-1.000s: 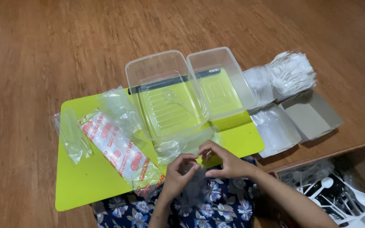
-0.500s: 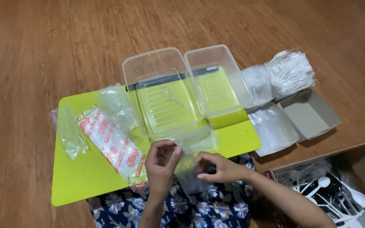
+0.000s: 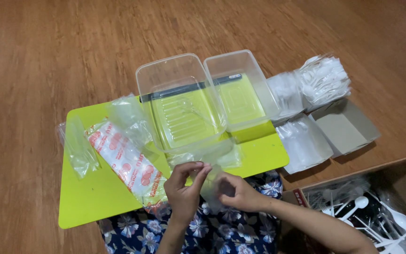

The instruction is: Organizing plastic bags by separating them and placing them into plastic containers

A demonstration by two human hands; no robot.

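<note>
Clear bags (image 3: 78,150) and a red-printed packet (image 3: 128,162) on a green mat (image 3: 90,197), on the table (image 3: 48,56). Left hand (image 3: 184,188) and right hand (image 3: 233,190), at the mat's near edge, pinch one small clear bag (image 3: 212,186) between closed fingers. Two clear tubs (image 3: 184,108) behind. Bagged white cutlery (image 3: 323,77), grey box (image 3: 346,127), spoons in a carton (image 3: 372,211).

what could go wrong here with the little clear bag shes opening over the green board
1. The small clear bag is pinched between the left hand and right hand at the edge of the green board, over the lap; if it slips it may drop off the table.
2. The two clear tubs stand just beyond the hands, so a reach forward could knock them.
</note>
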